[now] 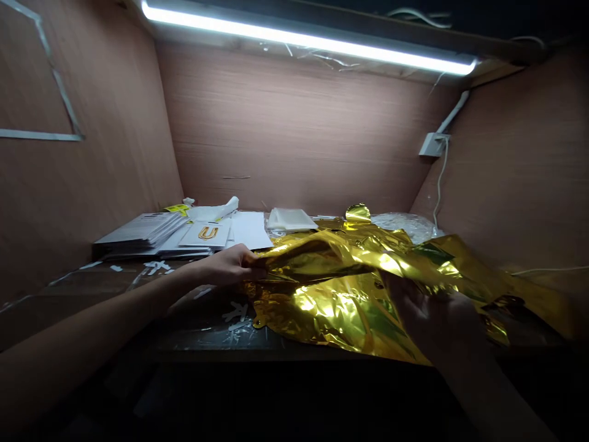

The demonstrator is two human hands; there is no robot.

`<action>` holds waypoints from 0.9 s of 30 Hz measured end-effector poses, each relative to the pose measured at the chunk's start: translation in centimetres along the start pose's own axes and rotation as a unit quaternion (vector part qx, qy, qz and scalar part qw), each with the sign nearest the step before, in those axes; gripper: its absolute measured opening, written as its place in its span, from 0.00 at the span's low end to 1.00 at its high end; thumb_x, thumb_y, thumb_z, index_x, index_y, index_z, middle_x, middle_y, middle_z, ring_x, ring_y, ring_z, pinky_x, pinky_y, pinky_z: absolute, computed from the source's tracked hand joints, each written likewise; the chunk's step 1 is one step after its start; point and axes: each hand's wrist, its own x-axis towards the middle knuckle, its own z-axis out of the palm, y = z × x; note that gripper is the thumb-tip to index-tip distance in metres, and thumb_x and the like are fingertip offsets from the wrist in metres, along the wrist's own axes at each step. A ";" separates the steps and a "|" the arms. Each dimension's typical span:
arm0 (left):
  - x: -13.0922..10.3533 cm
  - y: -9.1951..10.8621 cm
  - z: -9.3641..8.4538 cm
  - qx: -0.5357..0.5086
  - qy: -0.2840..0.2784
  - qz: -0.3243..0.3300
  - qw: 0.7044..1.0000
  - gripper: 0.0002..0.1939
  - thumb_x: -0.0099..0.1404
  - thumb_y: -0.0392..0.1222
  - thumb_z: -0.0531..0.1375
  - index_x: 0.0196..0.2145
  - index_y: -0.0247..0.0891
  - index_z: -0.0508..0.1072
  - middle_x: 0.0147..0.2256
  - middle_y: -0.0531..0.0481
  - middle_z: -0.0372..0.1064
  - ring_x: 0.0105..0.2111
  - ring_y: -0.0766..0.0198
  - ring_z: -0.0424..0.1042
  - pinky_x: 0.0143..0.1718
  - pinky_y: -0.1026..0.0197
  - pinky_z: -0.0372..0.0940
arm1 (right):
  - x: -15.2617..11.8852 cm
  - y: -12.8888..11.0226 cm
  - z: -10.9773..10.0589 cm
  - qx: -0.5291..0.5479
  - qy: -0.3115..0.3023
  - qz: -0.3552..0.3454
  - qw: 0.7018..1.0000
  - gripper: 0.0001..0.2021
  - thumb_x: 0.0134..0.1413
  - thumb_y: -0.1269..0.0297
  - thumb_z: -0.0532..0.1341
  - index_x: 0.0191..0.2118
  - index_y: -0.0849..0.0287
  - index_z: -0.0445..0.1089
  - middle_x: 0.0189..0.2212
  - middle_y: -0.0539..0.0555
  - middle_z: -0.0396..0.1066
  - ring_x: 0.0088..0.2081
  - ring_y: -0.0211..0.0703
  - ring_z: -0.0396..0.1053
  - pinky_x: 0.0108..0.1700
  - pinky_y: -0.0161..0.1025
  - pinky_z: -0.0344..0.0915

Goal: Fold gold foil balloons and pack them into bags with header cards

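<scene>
Gold foil (331,301): lifted fold spans both hands, rest lies on desk

Desk (197,334): dark top, boxed in by wood panels at left, back and right. Foil is the biggest item on it, covering the middle and right of the top. Loose sheet reaches the near edge, crumpled part runs toward the right edge.

Left hand (232,264): thumb and fingers pinched together on the left end of the fold, no visible gap. Right hand (442,316): in shadow, at the foil right of centre, fingers partly hidden; can't tell how far closed or how firm the hold is.

Paper stack (142,232) toward the far left corner. Clear plastic (405,222) toward the far right corner, behind the foil. Translucent sheets (291,219) near the far edge, about mid-desk. White card (197,236) with a gold U shape (208,233), just beside the stack. White scraps (157,267) left, in front of the papers.

Risks, my read: foil looks thin, so uneven pull between hands could crease or tear it. Overhang at the near edge could drag the sheet off. A sweep left could shift the scraps.

Orientation: fold's long axis runs left-right, roughly along the near edge. No clear front end; shiny gold face visible.
</scene>
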 end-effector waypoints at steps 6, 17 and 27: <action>0.5 -1.0 0.2 0.004 0.031 -0.072 0.997 0.30 0.63 0.63 0.62 0.18 0.39 0.57 0.19 0.58 0.43 0.20 0.70 0.42 0.20 0.62 0.38 | 4.6 1.1 1.3 0.336 0.039 0.003 0.941 0.33 0.51 0.63 0.57 0.66 0.57 0.62 0.63 0.61 0.67 0.64 0.54 0.67 0.68 0.55 0.61; 1.5 -0.2 0.8 -0.032 0.092 -0.105 0.990 0.23 0.60 0.61 0.66 0.37 0.37 0.70 0.21 0.60 0.52 0.19 0.70 0.49 0.20 0.64 0.43 | 6.4 0.0 5.2 -0.361 -0.133 -0.211 0.899 0.15 0.61 0.64 0.58 0.46 0.54 0.80 0.48 0.57 0.79 0.52 0.53 0.74 0.57 0.49 0.67; 1.4 0.4 1.0 -0.151 0.019 -0.093 0.984 0.44 0.57 0.55 0.72 0.64 0.37 0.61 0.37 0.46 0.77 0.38 0.54 0.78 0.34 0.59 0.69 | 12.6 -2.7 5.7 -0.511 -0.334 -0.157 0.777 0.16 0.51 0.52 0.69 0.36 0.61 0.83 0.30 0.59 0.77 0.29 0.43 0.68 0.29 0.38 0.57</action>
